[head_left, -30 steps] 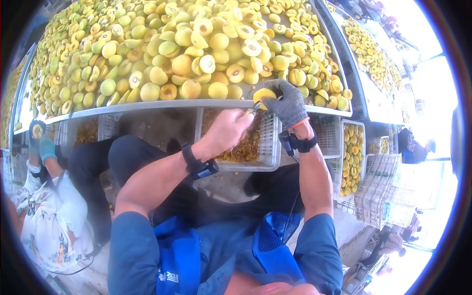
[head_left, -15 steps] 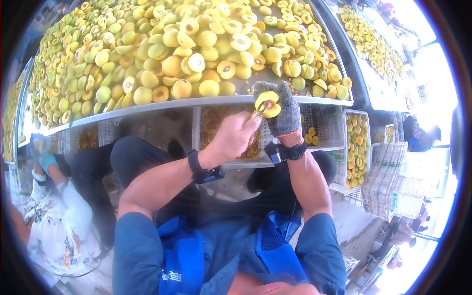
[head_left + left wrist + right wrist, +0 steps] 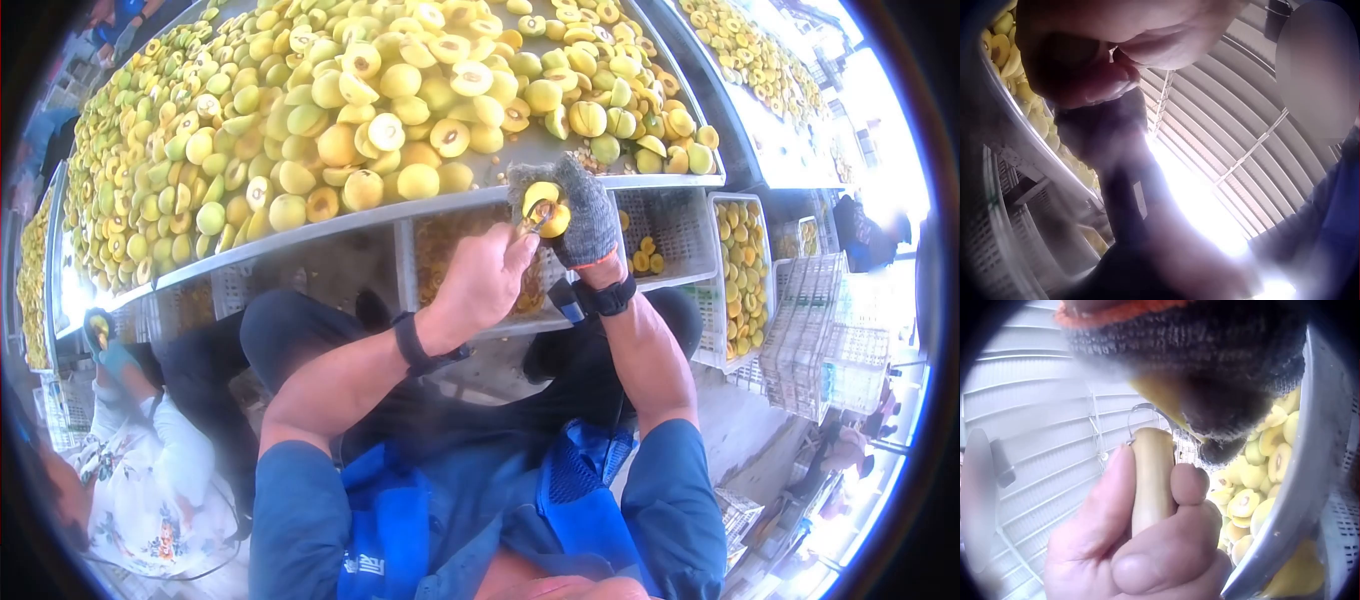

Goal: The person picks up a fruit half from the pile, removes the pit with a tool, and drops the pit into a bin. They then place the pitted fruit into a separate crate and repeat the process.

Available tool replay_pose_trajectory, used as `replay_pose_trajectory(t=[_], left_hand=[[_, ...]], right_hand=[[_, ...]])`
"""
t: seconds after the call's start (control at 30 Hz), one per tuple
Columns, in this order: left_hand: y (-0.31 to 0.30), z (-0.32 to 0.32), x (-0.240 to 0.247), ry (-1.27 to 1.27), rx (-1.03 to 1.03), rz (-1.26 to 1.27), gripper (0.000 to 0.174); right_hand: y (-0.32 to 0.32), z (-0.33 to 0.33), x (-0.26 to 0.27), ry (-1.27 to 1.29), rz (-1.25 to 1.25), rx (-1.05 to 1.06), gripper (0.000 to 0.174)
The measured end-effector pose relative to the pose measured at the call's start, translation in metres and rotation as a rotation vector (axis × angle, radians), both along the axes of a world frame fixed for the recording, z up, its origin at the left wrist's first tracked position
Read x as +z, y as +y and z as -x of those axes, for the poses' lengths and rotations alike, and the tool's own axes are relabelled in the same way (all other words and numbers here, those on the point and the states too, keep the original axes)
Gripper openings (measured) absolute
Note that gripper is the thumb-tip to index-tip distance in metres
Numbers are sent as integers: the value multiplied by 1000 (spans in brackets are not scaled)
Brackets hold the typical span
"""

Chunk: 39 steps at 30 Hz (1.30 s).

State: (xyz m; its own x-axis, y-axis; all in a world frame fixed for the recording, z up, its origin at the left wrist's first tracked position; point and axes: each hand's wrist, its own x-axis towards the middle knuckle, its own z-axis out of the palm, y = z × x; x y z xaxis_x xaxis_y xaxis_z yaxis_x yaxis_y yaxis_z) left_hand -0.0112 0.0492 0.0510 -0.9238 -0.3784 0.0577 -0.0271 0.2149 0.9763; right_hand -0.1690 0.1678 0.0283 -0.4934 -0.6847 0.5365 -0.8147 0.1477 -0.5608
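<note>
My bare left hand (image 3: 480, 275) grips the pale wooden handle (image 3: 1152, 469) of a pitting tool. The tool's thin curved metal loop (image 3: 1141, 406) shows beyond the handle in the right wrist view. In my right hand (image 3: 592, 215), gloved in grey knit with an orange cuff, is a halved yellow peach (image 3: 542, 191), its cut face up. The metal tip sits over the reddish centre of the peach. Both hands meet just in front of the table edge. Gloved fingers hide much of the peach in the right wrist view.
A metal-rimmed table (image 3: 340, 217) bears a big heap of cut yellow peaches (image 3: 290, 130). Plastic crates stand below it, one with peach halves (image 3: 740, 270). Stacked white crates (image 3: 800, 330) stand to the right. Another person (image 3: 150, 480) sits close on the left.
The peach has turned in my gloved hand, so its cut face now shows. The tool's tip has moved from the peach's edge to its centre. The head view has shifted slightly.
</note>
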Motion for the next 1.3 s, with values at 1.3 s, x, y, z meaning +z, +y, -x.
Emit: replay_pose_trajectory(t=[1.3], left_hand=[[10,4,-16,78,35,775,20]], right_hand=[[8,8,4,152,-43,133,52]])
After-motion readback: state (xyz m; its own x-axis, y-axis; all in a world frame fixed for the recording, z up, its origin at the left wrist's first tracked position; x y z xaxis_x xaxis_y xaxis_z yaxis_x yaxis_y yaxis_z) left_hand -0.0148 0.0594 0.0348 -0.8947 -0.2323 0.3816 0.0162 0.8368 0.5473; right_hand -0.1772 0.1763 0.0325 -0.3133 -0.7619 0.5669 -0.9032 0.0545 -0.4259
